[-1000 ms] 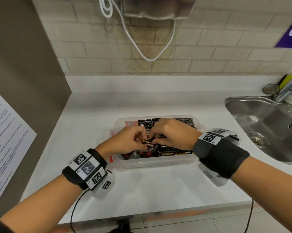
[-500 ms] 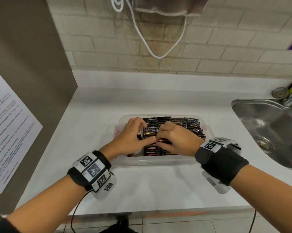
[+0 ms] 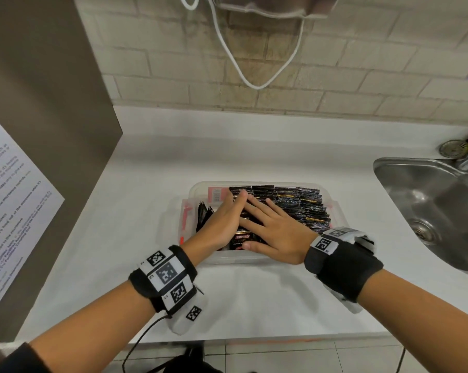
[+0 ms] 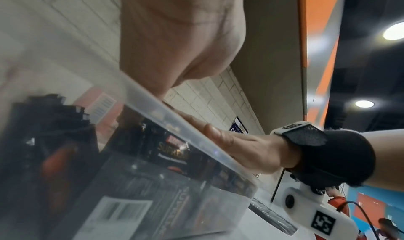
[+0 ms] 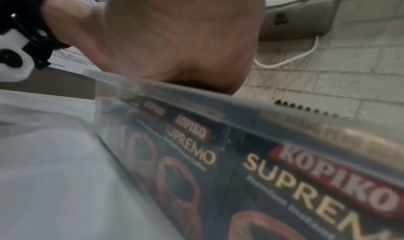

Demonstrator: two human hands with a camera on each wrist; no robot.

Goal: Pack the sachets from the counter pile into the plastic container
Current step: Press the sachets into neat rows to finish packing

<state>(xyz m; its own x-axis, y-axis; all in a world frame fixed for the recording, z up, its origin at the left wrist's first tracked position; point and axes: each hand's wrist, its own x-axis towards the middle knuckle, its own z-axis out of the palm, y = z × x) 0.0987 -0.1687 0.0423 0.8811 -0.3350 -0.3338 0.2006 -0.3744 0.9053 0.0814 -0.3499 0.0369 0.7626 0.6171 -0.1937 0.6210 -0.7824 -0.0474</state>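
Half a second ago: both hands curled over the middle of the container, fingertips pinching and pushing sachets into the row. Now laid flat. Left hand point(image 3: 222, 224) stretched out, fingers point(image 3: 235, 201) straight and close together, holding nothing. Right hand point(image 3: 277, 234) palm down just beside it, fingers point(image 3: 258, 210) straight and a little spread, thumb out toward the near wall, also gripping nothing. Touching each other at the fingertips, both resting on top of the sachets point(image 3: 294, 204). Probably means the placing is over for this batch, and the step in hand is pressing the packed rows down to level them.

Clear plastic container point(image 3: 335, 211) standing on the white counter point(image 3: 254, 305), well apart from the sink point(image 3: 429, 200). Filled mostly with dark sachets standing on edge in tight rows from the middle to the right wall. Looser at the left end: a few leaning sachets point(image 3: 203, 214) with some room around them. At the back left corner a red and white label point(image 3: 216, 193); cannot tell whether on the wall or on a packet. Through the near wall, in the wrist views, printed fronts of sachets pressed against the plastic. Sachets seen only inside the container, so likely close to finished; perhaps the loose left end to be straightened next.
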